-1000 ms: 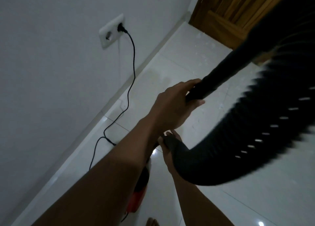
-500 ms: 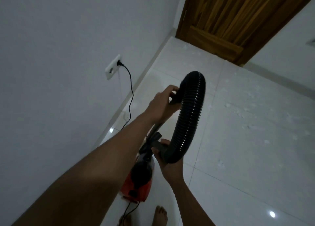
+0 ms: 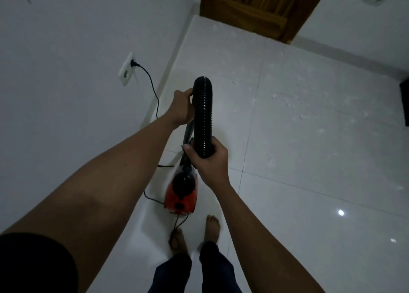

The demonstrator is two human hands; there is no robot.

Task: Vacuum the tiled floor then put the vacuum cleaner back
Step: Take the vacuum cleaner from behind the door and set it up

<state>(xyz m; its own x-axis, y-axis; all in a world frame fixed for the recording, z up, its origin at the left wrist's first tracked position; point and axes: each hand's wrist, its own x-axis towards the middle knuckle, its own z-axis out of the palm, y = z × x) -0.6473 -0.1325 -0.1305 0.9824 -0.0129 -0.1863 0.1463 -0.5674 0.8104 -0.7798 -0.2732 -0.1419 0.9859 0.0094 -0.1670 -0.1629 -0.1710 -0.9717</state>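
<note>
Bending in a tight loop, the black hose [image 3: 203,115] is held up by both hands. The near end of the hose is gripped by the right hand [image 3: 207,162]. Its far side is held by the curled left hand [image 3: 180,109], next to a thin dark tube [image 3: 188,131]. The red vacuum cleaner [image 3: 181,195] is set on the tiled floor [image 3: 309,160], just in front of the bare feet [image 3: 212,226]. Its cord [image 3: 157,107] is plugged into the wall socket [image 3: 127,69].

White crumbs [image 3: 283,100] are scattered over the tiles ahead, so little cleaning seems to be done yet. The hose should be straightened gently, not yanked. Its mouth should be brought low to the crumbs. The cord should be kept away from the feet, so that nobody is tripped.
</note>
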